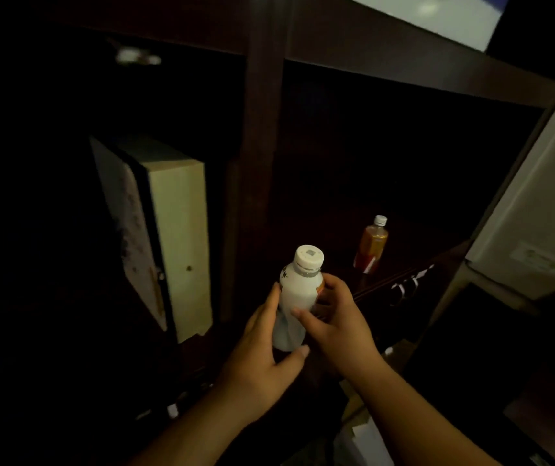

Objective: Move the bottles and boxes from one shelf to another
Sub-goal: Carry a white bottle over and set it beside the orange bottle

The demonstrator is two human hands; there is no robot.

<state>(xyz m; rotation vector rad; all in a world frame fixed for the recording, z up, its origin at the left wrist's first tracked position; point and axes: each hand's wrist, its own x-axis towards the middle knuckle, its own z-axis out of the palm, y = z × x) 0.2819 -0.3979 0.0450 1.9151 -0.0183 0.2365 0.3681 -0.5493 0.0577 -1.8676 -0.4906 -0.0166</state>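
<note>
A white bottle (298,292) with a white cap is held upright in front of the dark wooden shelving, low in the middle of the view. My left hand (262,358) wraps its lower part from the left. My right hand (336,327) grips its middle from the right. An orange bottle (371,245) with a white cap stands on the right shelf (414,264), apart from my hands. A pale box (178,240) stands upright in the left compartment.
A dark wooden post (262,129) divides the two compartments. A grey-white appliance (538,210) stands at the right edge. Light packages (363,438) lie low near my right forearm. The scene is very dim, and the left side is black.
</note>
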